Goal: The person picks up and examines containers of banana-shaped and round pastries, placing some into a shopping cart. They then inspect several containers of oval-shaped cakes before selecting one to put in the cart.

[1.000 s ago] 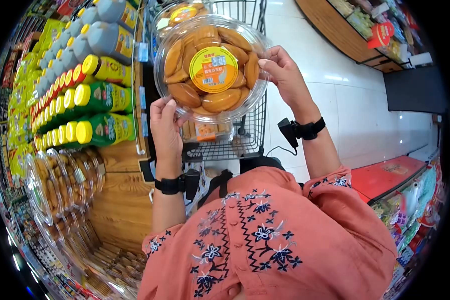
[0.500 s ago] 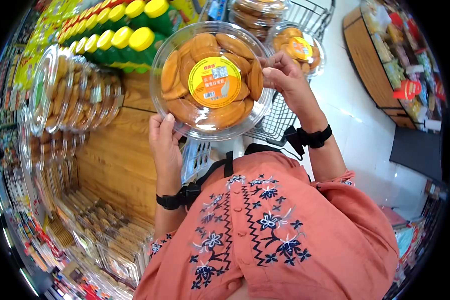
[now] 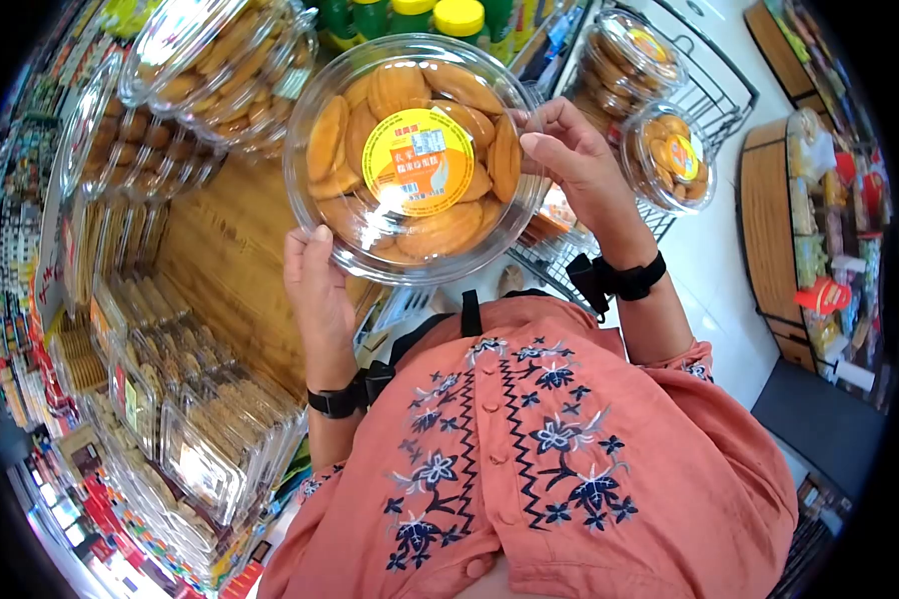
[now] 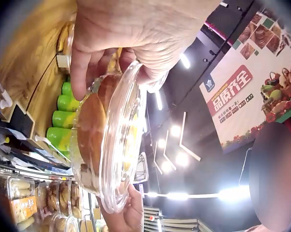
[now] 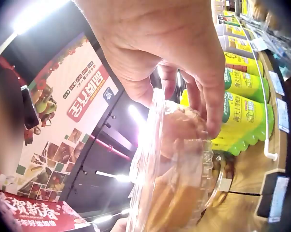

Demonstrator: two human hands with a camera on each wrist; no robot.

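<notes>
Head view. Wooden shelf (image 3: 225, 230), left: stacked pastry tubs (image 3: 230, 70) above, flat biscuit packs (image 3: 205, 439) below. Yellow-capped green bottles (image 3: 459, 18), top, partly blocked by the round tub (image 3: 420, 230). Shopping cart (image 3: 714, 85), upper right, two lidded cart tubs (image 3: 669, 155) with it. Wooden counter (image 3: 769, 230), far right. Round tub: clear, lidded, held up before the person between shelf and cart; golden-brown oval pastries within; round yellow-and-orange label (image 3: 420, 165) on the lid; glare spots. Left hand (image 3: 320, 285) pinches the lower-left rim; right hand (image 3: 584, 170) pinches the right rim.

Left wrist view. Wall poster (image 4: 256, 87), right; ceiling lights above. Tub edge-on, ribbed clear wall, pastries pressed close to it. Left hand: fingers bent about the tub's edge, parted only by its depth.

Right wrist view. Price tags (image 5: 282, 114) along the shelf edge; red banner (image 5: 39, 212), lower left. Right hand: thumb at the lid rim, fingers curled against the base side.
</notes>
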